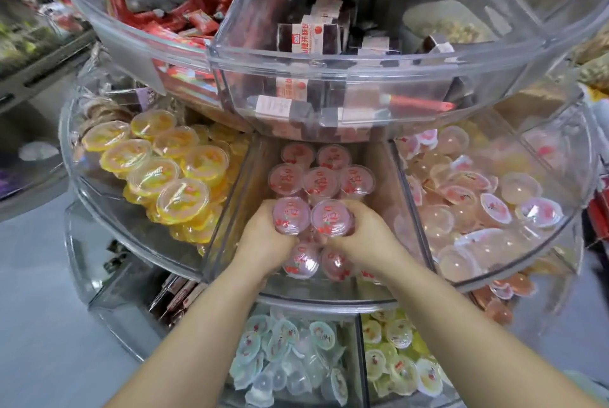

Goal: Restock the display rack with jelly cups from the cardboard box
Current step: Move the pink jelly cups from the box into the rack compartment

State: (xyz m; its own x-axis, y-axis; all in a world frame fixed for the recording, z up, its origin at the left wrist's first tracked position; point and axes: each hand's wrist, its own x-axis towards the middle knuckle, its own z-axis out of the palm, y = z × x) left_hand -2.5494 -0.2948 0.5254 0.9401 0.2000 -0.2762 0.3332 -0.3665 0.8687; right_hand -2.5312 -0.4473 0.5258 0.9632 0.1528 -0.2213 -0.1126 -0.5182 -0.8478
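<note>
**Both hands on pink cups in the middle bin**

Nearest me, under my forearms, the lowest tier holds pale blue cups [290, 355] in one section and yellow-white cups [400, 361] in the section to their right.

Above that, both my hands are inside the centre wedge [227, 210] of the clear rack's [138, 229] middle tier. My left hand [263, 236] curls its fingers round a pink cup [291, 214], lid up. My right hand [365, 233] curls round a second pink cup [331, 218], just beside the first; the two cups touch or nearly touch. Two more pink cups [301, 259] lie below my hands, toward the wedge's front wall. Farther in, beyond my fingers, five pink cups [321, 181] stand upright in two rows, lids up, packed side by side.

The wedge to the left carries orange cups [155, 157], stacked in tilted rows. The wedge to the right holds a loose heap of pale pink cups [474, 203], lying every way.

Farthest up, the top tier holds red sachets [178, 22] on the left and dark bars with white labels [309, 35] in the middle section.
</note>
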